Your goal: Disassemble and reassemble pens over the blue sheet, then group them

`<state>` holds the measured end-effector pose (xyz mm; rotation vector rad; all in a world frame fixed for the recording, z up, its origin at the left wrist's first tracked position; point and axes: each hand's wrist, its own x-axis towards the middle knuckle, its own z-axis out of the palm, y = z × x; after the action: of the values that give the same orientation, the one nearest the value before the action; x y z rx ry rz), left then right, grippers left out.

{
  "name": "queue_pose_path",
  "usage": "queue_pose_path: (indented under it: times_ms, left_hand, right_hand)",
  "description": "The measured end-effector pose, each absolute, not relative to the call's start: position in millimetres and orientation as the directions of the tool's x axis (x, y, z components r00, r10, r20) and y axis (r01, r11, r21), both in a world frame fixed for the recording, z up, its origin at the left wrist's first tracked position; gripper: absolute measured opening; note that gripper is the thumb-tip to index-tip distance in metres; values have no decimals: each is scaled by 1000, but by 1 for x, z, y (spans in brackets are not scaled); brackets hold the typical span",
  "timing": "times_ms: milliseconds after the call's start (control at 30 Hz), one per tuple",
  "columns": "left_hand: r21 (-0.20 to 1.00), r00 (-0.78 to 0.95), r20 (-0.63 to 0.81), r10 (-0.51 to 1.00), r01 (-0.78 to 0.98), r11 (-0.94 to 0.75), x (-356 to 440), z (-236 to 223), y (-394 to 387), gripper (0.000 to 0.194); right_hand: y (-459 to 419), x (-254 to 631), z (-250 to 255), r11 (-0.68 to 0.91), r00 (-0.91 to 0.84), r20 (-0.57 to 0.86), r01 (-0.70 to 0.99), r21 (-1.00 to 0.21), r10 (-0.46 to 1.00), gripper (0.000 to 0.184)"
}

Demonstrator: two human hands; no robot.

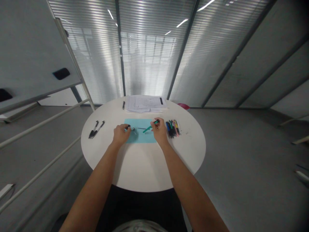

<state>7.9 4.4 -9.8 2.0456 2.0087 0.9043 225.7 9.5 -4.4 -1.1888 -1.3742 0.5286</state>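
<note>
My right hand is closed around a green pen, its tip slanting down to the left over a light blue sheet. At the left edge of that sheet, my left hand pinches a small dark piece, too small to name. Close to its fingertips is a tiny shiny part. Between the hands a thin dark rod, like a pen refill, lies on the sheet.
The round white table bears a row of several pens on the right and black-and-white pens on the left. Printed papers lie at the back beside a dark pen. A whiteboard stand rises at left.
</note>
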Motion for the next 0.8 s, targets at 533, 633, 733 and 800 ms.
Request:
queue_pose_path:
  times_ms: [533, 633, 733, 800]
  left_hand:
    - [311, -68, 149, 986, 950, 18, -3, -10, 4, 39]
    - [312, -76, 136, 988, 950, 30, -2, -13, 5, 40]
    - [356, -90, 152, 984, 934, 30, -1, -13, 5, 43]
    - [386, -113, 163, 980, 922, 42, -1, -12, 4, 44]
  right_hand:
    - [11, 235, -12, 350, 107, 460, 505, -789, 881, 26]
    - [11, 232, -15, 344, 98, 446, 498, -796, 890, 25]
    - [12, 230, -19, 357, 74, 443, 481, -801, 894, 24]
    - [13, 230, -22, 356, 38, 434, 509, -784, 900, 21]
